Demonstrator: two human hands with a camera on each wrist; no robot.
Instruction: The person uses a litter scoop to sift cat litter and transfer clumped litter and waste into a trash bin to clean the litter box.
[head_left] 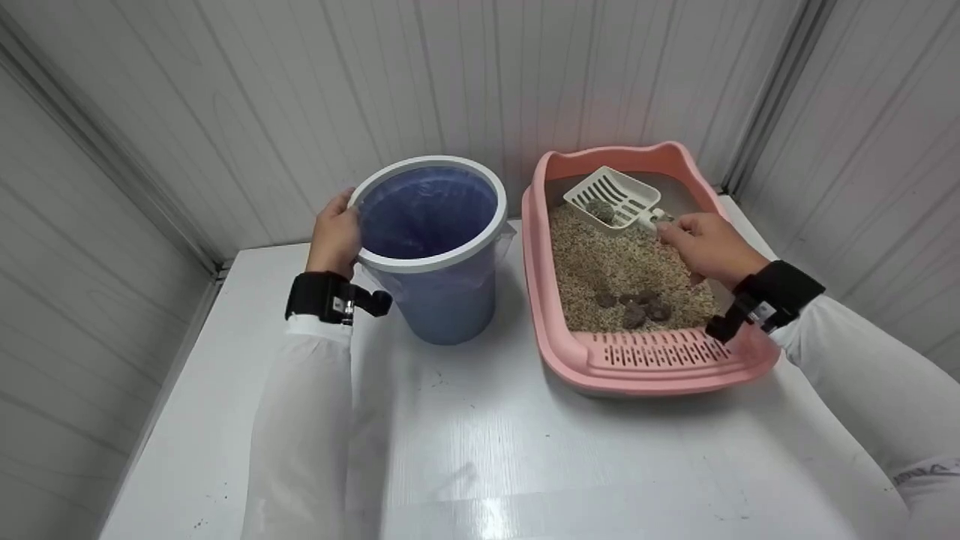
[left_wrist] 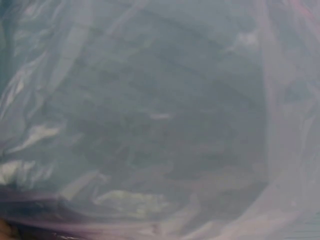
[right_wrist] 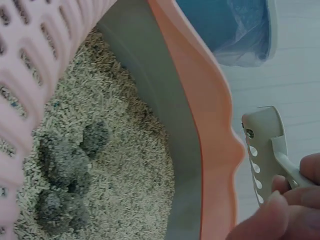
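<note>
on the desk point(head_left: 480, 450) the bucket point(head_left: 431, 247) stood left of the litter tray point(head_left: 645, 367), near it. the scoop point(head_left: 615, 199) sat over the tray's far end, one clump in it. more clumps point(head_left: 634, 307) lay on the litter at the near end.

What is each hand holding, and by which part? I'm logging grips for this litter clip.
The right hand grips the white slotted plastic scoop by its handle; the left hand holds the grey-rimmed blue bucket at its rim.

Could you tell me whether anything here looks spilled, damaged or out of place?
Nothing stands out. The litter stays inside the pink tray, the lined bucket stands upright, and the scoop holds one clump.
</note>
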